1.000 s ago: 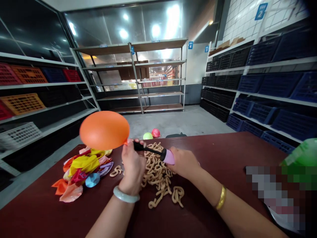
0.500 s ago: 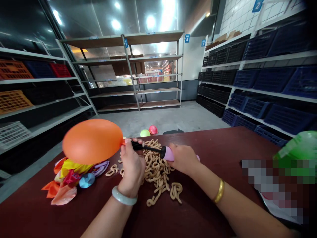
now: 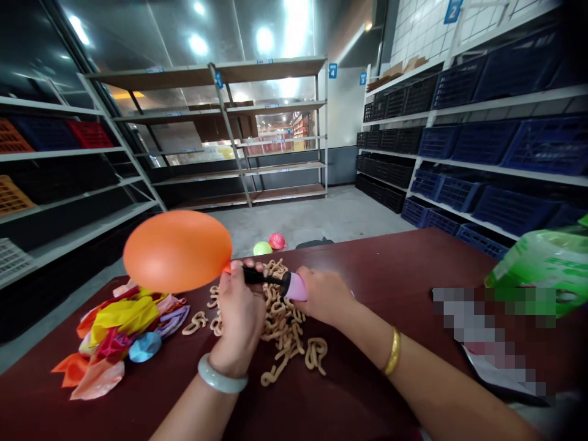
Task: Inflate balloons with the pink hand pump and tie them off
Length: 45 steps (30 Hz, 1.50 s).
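An inflated orange balloon hangs at the left, its neck on the nozzle end of a hand pump. My left hand is closed around the pump's black front part and the balloon's neck. Around the pump's pink body my right hand is wrapped. A short stretch of black rod shows between the hands. Beneath them, tan twisted strands lie piled on the dark red table. Deflated balloons in several colours are heaped at the left.
A green-and-clear package lies at the table's right, near a dark-edged, pixelated flat item. Beyond the far edge are a yellow-green balloon and a pink one. Shelves with crates stand at both sides.
My right hand has come closer to my left, and less of the pump's black rod shows. The view has shifted slightly to the right. The orange balloon looks about the same size.
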Available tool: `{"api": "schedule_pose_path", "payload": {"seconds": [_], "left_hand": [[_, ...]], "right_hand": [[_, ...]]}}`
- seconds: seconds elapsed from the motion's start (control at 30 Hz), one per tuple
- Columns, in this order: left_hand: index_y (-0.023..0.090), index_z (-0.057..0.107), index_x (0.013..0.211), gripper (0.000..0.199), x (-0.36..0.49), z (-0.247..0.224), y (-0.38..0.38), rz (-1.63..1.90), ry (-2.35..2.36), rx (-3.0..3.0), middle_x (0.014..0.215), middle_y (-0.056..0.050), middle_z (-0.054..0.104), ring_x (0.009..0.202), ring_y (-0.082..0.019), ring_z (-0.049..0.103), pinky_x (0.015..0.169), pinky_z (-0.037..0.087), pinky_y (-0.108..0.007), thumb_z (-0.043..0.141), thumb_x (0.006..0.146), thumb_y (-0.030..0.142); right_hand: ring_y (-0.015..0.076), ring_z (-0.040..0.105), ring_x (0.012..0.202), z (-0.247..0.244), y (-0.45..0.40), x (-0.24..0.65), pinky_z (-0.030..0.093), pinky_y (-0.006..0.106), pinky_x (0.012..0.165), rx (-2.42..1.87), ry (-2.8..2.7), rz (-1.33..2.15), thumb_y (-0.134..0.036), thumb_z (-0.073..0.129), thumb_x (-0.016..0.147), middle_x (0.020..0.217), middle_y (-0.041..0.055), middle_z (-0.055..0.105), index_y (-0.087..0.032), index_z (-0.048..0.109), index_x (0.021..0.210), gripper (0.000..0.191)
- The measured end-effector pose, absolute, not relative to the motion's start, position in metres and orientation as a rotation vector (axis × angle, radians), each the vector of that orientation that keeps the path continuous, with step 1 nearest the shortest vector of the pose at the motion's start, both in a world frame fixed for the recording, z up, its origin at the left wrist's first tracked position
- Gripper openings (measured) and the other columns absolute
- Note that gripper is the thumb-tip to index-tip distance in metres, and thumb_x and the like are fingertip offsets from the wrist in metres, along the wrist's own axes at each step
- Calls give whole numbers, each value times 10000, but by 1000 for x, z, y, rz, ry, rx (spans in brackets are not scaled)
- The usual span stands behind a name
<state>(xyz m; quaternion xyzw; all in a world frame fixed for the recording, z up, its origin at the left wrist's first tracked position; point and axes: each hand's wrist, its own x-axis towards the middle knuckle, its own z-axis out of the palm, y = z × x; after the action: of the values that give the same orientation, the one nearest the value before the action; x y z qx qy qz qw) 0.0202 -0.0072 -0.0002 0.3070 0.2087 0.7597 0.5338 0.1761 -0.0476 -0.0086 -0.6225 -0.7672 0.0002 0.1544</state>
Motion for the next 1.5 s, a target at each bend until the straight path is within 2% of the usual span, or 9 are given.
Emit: {"api": "schedule_pose_path", "payload": {"seconds": [0.17, 0.33, 0.47, 0.77, 0.93, 1.13, 1.37, 1.5], "left_hand": [[191, 461, 782, 161, -30, 18, 16, 1959, 482, 718, 732, 13, 511, 664, -131, 548, 622, 468, -277, 620, 780, 165], [194, 456, 771, 150, -47, 24, 25, 2014, 493, 672, 699, 15, 498, 624, -123, 524, 593, 453, -264, 606, 773, 175], [198, 446, 790, 186, -31, 17, 21, 2052, 505, 704, 706, 25, 501, 624, -118, 531, 590, 442, -256, 629, 755, 196], [207, 432, 821, 207, 41, -5, -16, 1868, 508, 653, 740, 24, 532, 632, -109, 546, 645, 468, -268, 633, 814, 257], [202, 442, 814, 211, 51, -10, -23, 1837, 497, 652, 746, 20, 532, 638, -108, 543, 654, 473, -268, 640, 822, 273], [193, 459, 822, 182, 23, 0, -8, 1854, 480, 700, 746, 15, 530, 653, -117, 548, 662, 471, -279, 633, 820, 245], [194, 453, 805, 176, -43, 16, 26, 2006, 499, 649, 711, 27, 506, 630, -120, 533, 602, 450, -266, 624, 765, 205], [194, 454, 811, 174, -44, 14, 30, 2034, 486, 656, 713, 26, 508, 620, -116, 528, 597, 444, -263, 622, 767, 204]], "right_hand": [[241, 651, 900, -11, -42, 181, 431, 311, 715, -1802, -2231, -37, -435, 564, 811, 1010, 81, 681, -208, 501, 1043, 330], [248, 653, 881, -15, -38, 189, 433, 321, 701, -1771, -2245, -76, -449, 559, 808, 998, 71, 681, -208, 491, 1034, 337], [257, 659, 856, -15, -38, 190, 433, 332, 694, -1827, -2250, -82, -437, 568, 801, 968, 77, 684, -204, 496, 1023, 329], [239, 661, 826, -12, -49, 173, 412, 308, 649, -1806, -2208, -19, -473, 574, 812, 931, 61, 680, -216, 499, 998, 326], [235, 664, 835, -13, -51, 169, 401, 297, 635, -1814, -2192, -2, -461, 590, 805, 942, 66, 681, -212, 507, 1009, 333], [235, 666, 816, -15, -45, 172, 401, 301, 625, -1798, -2205, 1, -504, 545, 826, 911, 55, 686, -218, 514, 1000, 337], [243, 663, 846, -17, -35, 186, 412, 306, 651, -1781, -2259, -53, -470, 557, 810, 956, 58, 690, -216, 508, 992, 317], [257, 664, 840, -15, -35, 189, 420, 317, 654, -1811, -2258, -95, -478, 548, 814, 946, 74, 690, -207, 505, 1000, 332]]}}
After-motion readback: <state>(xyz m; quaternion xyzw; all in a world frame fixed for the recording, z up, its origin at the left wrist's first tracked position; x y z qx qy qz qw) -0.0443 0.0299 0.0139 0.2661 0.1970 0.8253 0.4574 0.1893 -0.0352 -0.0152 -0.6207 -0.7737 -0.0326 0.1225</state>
